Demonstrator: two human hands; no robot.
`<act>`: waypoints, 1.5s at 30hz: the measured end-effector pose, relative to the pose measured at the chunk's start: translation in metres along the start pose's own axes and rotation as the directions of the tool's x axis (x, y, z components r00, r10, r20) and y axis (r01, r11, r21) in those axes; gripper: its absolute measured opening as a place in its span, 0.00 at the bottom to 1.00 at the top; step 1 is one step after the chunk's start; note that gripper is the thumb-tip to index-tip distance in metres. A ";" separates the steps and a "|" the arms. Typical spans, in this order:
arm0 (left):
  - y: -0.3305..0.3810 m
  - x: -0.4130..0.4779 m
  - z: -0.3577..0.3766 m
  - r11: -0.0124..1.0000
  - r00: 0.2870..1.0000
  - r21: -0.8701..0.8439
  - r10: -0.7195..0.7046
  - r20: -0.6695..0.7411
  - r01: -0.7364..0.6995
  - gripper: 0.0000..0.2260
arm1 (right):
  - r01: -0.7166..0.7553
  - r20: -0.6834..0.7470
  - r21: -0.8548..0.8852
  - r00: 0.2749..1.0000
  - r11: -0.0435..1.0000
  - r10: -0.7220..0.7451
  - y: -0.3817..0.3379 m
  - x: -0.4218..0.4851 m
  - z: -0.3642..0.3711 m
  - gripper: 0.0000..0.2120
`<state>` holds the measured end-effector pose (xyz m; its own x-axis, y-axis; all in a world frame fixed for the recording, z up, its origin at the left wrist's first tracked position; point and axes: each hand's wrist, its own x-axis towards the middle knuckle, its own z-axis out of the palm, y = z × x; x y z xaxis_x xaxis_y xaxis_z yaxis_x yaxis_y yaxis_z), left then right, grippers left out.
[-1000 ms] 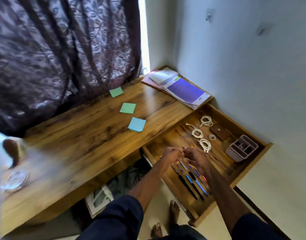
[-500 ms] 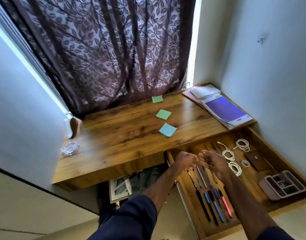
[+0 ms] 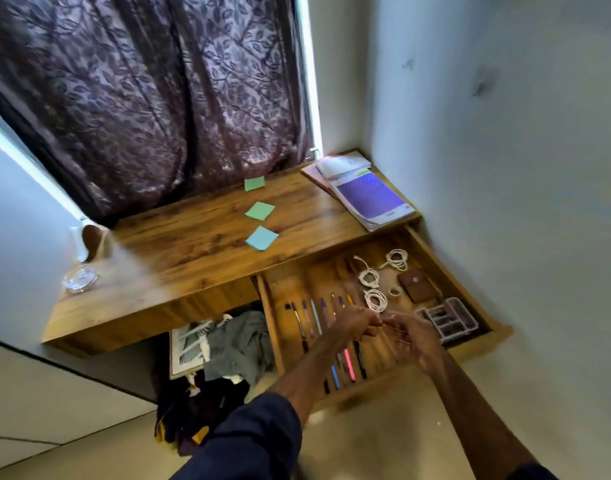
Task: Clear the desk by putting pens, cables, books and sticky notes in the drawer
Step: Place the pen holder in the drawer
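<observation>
With pens (image 3: pixel 316 318) under the hands and cables (image 3: pixel 376 300) just beyond them in the open drawer (image 3: pixel 267 306), about half seems done, while sticky notes (image 3: pixel 261 238) and books (image 3: pixel 371 197) wait farther off on the desk (image 3: pixel 193 251), and the left hand (image 3: pixel 354 323) and right hand (image 3: pixel 416 337) meet with fingers curled, too blurred to tell any pinch.

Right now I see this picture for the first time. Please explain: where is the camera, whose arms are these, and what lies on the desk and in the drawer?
There is no machine here. A person wears a camera on the head, so the picture looks down along their own arms. The left hand and right hand meet above the open drawer. Their fingers are blurred, so I cannot tell whether they hold anything. In the drawer lie pens, three white cables and a small tray. On the desk lie three sticky notes and books.
</observation>
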<state>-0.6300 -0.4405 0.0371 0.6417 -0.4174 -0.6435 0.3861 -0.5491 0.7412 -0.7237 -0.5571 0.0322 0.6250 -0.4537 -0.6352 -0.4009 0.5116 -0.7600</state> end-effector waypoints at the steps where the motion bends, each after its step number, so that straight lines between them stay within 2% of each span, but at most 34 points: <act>1: 0.000 -0.003 0.015 1.000 1.000 0.027 0.006 0.007 -0.006 0.05 | -0.005 -0.038 -0.010 0.999 1.000 0.005 0.001 -0.001 -0.015 0.05; 3: -0.004 -0.006 0.036 0.998 1.000 0.062 0.002 0.016 -0.003 0.03 | -0.037 -0.067 0.000 0.997 0.999 0.037 0.006 -0.004 -0.034 0.05; 7: -0.016 -0.008 0.072 0.998 0.999 0.047 -0.031 0.035 0.030 0.11 | -0.081 -0.082 0.045 0.993 0.996 0.085 0.017 -0.011 -0.064 0.05; 11: -0.033 -0.017 0.085 0.993 0.995 -0.069 -0.091 0.028 0.093 0.10 | -0.113 -0.082 0.068 0.990 0.991 0.118 0.040 -0.013 -0.080 0.05; 15: -0.057 -0.024 0.090 0.919 0.937 -0.191 -0.323 0.134 0.344 0.09 | -0.189 -0.184 0.076 0.962 0.979 0.200 0.070 -0.018 -0.084 0.09; 19: -0.079 -0.020 0.087 0.825 0.859 -0.242 -0.478 0.184 0.511 0.26 | -0.278 -0.125 0.092 0.949 0.956 0.289 0.070 -0.014 -0.080 0.16; 23: -0.079 -0.013 0.081 0.775 0.856 -0.364 -0.474 0.203 0.516 0.30 | -0.262 -0.067 0.096 0.961 0.960 0.268 0.059 0.001 -0.065 0.22; 25: -0.077 -0.011 0.076 0.756 0.856 -0.402 -0.470 0.217 0.517 0.31 | -0.250 -0.082 0.066 0.964 0.966 0.255 0.055 0.006 -0.055 0.26; 32: -0.079 -0.010 0.066 0.717 0.872 -0.500 -0.440 0.216 0.486 0.37 | -0.234 -0.156 0.085 0.957 0.968 0.245 0.054 0.016 -0.044 0.28; 35: -0.082 -0.010 0.068 0.717 0.902 -0.558 -0.404 0.154 0.417 0.36 | -0.250 -0.158 0.116 0.951 0.961 0.266 0.054 0.020 -0.042 0.27; 38: -0.087 -0.007 0.068 0.744 0.930 -0.574 -0.355 0.095 0.342 0.35 | -0.260 -0.134 0.137 0.951 0.956 0.278 0.051 0.026 -0.038 0.31; 42: -0.085 0.000 0.059 0.767 0.952 -0.583 -0.303 0.035 0.266 0.28 | -0.277 -0.077 0.193 0.952 0.941 0.296 0.039 0.037 -0.028 0.29; 45: -0.078 0.014 0.044 0.794 0.964 -0.560 -0.263 0.034 0.236 0.21 | -0.288 -0.063 0.226 0.949 0.930 0.309 0.031 0.053 -0.018 0.33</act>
<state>-0.6803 -0.4356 -0.0382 0.4951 -0.2827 -0.8216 0.8292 -0.1286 0.5439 -0.7151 -0.5787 -0.0276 0.4266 -0.3184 -0.8465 -0.4020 0.7717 -0.4928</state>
